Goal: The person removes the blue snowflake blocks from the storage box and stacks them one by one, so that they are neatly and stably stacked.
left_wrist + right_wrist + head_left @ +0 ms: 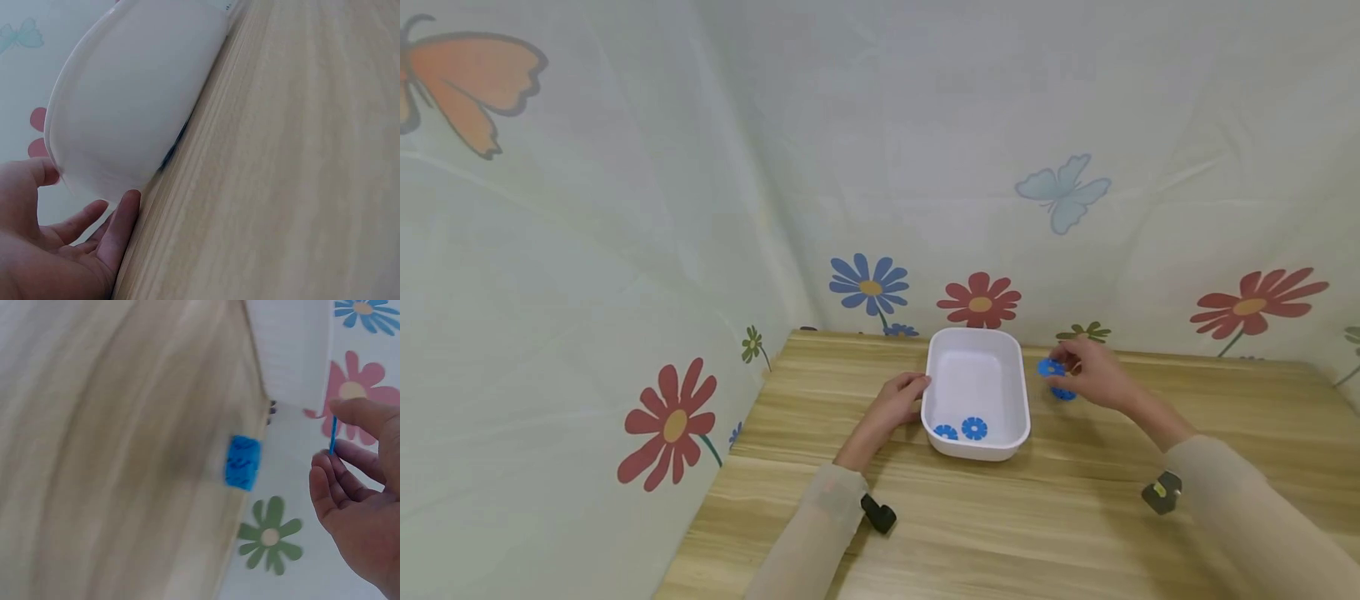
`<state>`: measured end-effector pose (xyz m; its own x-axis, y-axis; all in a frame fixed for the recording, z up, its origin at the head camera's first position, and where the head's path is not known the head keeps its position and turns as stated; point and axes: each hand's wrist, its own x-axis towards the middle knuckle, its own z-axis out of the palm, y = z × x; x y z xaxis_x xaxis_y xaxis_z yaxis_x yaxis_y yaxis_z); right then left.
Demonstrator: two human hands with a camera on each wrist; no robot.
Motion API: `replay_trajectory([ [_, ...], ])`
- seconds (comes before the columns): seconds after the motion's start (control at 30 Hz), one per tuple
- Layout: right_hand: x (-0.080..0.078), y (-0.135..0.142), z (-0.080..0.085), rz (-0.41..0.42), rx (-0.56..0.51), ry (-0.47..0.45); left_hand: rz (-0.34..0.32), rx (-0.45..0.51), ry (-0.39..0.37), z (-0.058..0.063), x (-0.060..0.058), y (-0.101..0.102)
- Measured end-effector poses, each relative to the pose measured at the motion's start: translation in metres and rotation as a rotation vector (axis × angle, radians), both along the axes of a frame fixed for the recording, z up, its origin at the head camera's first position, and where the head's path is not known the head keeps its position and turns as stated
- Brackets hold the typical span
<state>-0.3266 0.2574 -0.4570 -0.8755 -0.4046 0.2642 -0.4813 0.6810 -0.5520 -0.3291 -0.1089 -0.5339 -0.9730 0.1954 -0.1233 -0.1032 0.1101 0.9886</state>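
A white plastic box point(976, 333) stands on the table with two blue notched discs, one of them point(974, 428), inside its near end. My left hand point(898, 402) holds the box's left side. In the left wrist view, the thumb of that hand point(69, 244) is at the rim and its other fingers are lower, by the wall. To the right of the box, my right hand point(1093, 372) pinches a blue notched disc point(1049, 367) between thumb and fingers. That disc point(333, 436) appears edge-on in the right wrist view, above a blue stack point(242, 462) on the table.
The wood-grain table point(1075, 517) ends at a pale cloth backdrop point(925, 167) printed with flowers and butterflies. Dark devices, such as the one by the left sleeve point(878, 513), are near both wrists.
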Motion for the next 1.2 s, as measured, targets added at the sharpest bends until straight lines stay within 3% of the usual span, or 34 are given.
replay_trajectory([
  [0.23, -0.004, 0.015, -0.018, -0.033, 0.014, 0.022, 0.003, 0.007, -0.006, -0.001, -0.001, 0.0],
  [0.53, -0.006, 0.024, -0.035, -0.105, 0.084, -0.015, 0.002, 0.01, -0.01, 0.0, -0.001, 0.0],
  [1.2, -0.008, 0.02, -0.047, -0.126, 0.108, 0.028, 0.008, 0.006, -0.015, 0.0, 0.0, 0.0],
])
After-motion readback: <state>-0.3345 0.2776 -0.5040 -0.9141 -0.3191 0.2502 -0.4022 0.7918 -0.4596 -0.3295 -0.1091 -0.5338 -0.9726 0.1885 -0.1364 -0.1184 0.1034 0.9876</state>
